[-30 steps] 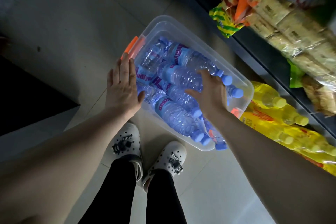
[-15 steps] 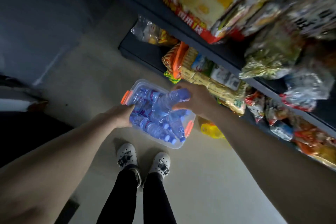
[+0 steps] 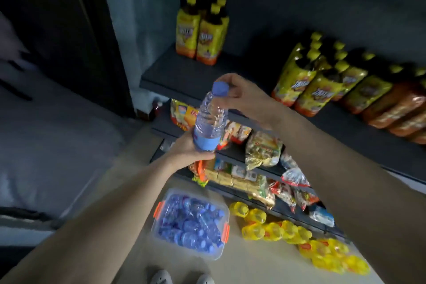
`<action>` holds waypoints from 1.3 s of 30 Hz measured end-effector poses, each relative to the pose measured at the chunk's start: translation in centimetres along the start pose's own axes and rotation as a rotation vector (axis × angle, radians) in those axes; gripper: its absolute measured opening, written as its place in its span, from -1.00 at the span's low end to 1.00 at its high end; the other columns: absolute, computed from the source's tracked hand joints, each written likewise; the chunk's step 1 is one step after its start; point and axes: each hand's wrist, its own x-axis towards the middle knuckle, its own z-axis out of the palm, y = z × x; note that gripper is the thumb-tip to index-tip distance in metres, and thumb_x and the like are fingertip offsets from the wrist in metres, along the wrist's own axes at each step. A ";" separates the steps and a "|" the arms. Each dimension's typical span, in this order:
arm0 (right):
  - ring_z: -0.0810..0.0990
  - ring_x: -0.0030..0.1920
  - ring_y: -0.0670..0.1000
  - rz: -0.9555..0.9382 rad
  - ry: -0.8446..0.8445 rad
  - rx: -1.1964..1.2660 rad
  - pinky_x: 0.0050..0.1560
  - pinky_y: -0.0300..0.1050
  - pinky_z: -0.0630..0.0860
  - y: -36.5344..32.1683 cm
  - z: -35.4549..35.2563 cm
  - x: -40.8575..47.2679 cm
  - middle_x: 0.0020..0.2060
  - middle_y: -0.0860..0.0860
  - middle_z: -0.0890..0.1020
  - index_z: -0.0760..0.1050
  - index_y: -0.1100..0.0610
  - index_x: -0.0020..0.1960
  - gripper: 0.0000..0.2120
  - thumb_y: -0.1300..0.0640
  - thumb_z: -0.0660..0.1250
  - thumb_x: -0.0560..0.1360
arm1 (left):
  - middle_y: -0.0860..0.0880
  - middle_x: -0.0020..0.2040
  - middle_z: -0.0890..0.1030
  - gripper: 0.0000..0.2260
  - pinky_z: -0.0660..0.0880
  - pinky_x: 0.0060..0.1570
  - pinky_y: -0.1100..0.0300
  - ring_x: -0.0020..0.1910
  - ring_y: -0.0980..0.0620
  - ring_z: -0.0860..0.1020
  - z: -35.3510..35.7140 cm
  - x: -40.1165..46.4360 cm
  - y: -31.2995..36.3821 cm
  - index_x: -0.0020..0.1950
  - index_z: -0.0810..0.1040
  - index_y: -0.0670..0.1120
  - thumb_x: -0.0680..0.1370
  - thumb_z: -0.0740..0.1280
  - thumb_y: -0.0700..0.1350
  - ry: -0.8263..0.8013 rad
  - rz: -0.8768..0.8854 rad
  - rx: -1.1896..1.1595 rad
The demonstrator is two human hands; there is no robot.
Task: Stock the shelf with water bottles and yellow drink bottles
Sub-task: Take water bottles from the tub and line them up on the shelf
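A clear water bottle [image 3: 210, 120] with a blue cap and blue label is held upright in mid-air in front of the dark shelf [image 3: 184, 76], level with its upper board. The left hand [image 3: 189, 150] wraps its fingers around the bottle's base, just under the label, while the right hand [image 3: 244, 97] pinches the blue cap from the side.

On the shelf's upper board, behind the bottle and toward the left end, a small cluster of yellow drink bottles [image 3: 200, 34] stands upright. Farther right along the same board, more yellow-labelled drink bottles [image 3: 318, 78] stand in rows, shading into orange-brown ones near the frame edge.

Below that board, the shelf's lower tiers hold packets of snacks [image 3: 262, 147] and wrapped goods, crowded side by side.

On the pale floor in front of the shelf's foot sits a clear plastic bin [image 3: 221, 253] with orange latches, filled with blue-capped water bottles [image 3: 191, 223] lying on their sides. Just right of the bin, along the shelf's base, a loose row of yellow bottles [image 3: 299, 237] lies on the floor. The tips of two white shoes [image 3: 161, 278] show at the bottom edge, below the bin.
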 end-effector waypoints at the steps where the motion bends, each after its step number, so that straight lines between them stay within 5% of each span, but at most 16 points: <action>1: 0.61 -0.06 -0.16 -0.021 0.115 0.040 0.02 -0.24 0.53 -1.3 -0.2 -0.1 -0.03 -0.02 0.63 0.46 0.10 0.16 -0.71 0.20 0.47 0.49 | 0.10 -0.02 0.69 -0.50 0.59 0.08 0.02 -0.03 0.15 0.65 -0.4 0.1 2.1 0.14 0.52 0.08 0.27 0.63 -0.03 0.034 0.034 0.016; 4: 0.60 -0.04 -0.17 -0.080 0.391 -0.016 0.07 -0.15 0.56 -5.0 -0.8 -0.4 -0.01 -0.09 0.60 0.40 0.05 0.25 -0.65 -0.02 0.39 0.55 | 0.08 -0.10 0.65 -0.40 0.57 -0.15 0.17 -0.15 0.13 0.63 -1.5 0.1 8.4 0.17 0.43 -0.02 0.26 0.64 0.05 0.173 0.104 0.085; 7: 0.60 0.08 -0.05 -0.114 0.531 -0.166 0.11 0.00 0.58 -8.6 -1.8 -0.7 0.11 -0.04 0.58 0.35 -0.02 0.34 -0.46 -0.17 0.41 0.46 | -0.01 -0.12 0.65 -0.29 0.59 -0.28 0.10 -0.24 0.00 0.65 -1.9 -0.2 14.2 0.15 0.35 -0.05 0.20 0.63 0.17 0.284 0.150 0.125; 11: 0.56 0.14 -0.02 -0.185 0.683 -0.307 0.10 -0.03 0.55 -13.7 -4.5 -2.0 0.15 -0.05 0.57 0.30 -0.06 0.41 -0.23 -0.27 0.49 0.30 | -0.10 -0.20 0.66 -0.43 0.51 -0.47 0.23 -0.46 0.03 0.62 -2.3 -0.5 20.6 0.13 0.41 -0.11 0.30 0.62 0.02 0.217 0.246 0.031; 14: 0.57 0.06 -0.06 -0.159 0.723 -0.274 -0.07 -0.20 0.51 -16.9 -7.3 -2.9 0.13 -0.07 0.57 0.30 0.05 0.39 -0.24 -0.21 0.53 0.34 | -0.14 -0.08 0.65 -0.43 0.55 -0.42 0.21 -0.36 0.02 0.66 -3.2 0.3 23.9 0.18 0.43 -0.14 0.32 0.59 0.05 0.130 0.316 0.079; 19: 0.58 -0.07 -0.08 -0.240 0.816 -0.244 -0.26 -0.26 0.46 -21.7 -13.5 -3.8 0.02 -0.06 0.59 0.35 0.10 0.27 -0.42 -0.14 0.50 0.42 | 0.17 -0.02 0.49 -0.35 0.45 -0.21 0.26 -0.11 0.20 0.52 -5.1 1.3 31.7 0.22 0.42 -0.03 0.29 0.53 0.25 0.257 0.489 0.431; 24: 0.56 -0.21 -0.19 -0.335 0.860 -0.231 -0.44 -0.42 0.44 -25.8 -20.5 -4.2 -0.11 -0.12 0.57 0.40 0.06 0.16 -0.62 -0.03 0.47 0.47 | 0.11 0.10 0.57 -0.39 0.51 0.06 0.10 0.06 0.08 0.56 -4.9 3.5 39.7 0.27 0.41 -0.04 0.37 0.52 0.22 0.293 0.615 0.532; 29: 0.60 -0.12 -0.15 -0.350 0.921 -0.252 -0.23 -0.25 0.52 -26.1 -28.4 -3.4 -0.06 -0.13 0.59 0.44 0.04 0.19 -0.56 -0.04 0.50 0.40 | 0.08 0.22 0.58 -0.39 0.48 0.18 0.06 0.19 0.05 0.55 -3.5 8.7 45.5 0.37 0.43 0.01 0.42 0.45 0.26 0.299 0.692 0.706; 39: 0.57 -0.07 -0.01 -0.231 1.001 -0.395 -0.11 -0.14 0.48 -18.9 -42.1 0.7 -0.08 -0.10 0.56 0.41 0.08 0.22 -0.51 -0.03 0.52 0.41 | -0.08 0.42 0.44 -0.31 0.47 0.26 -0.05 0.34 -0.11 0.45 2.3 22.0 51.3 0.53 0.24 -0.01 0.50 0.38 0.23 0.471 0.727 0.849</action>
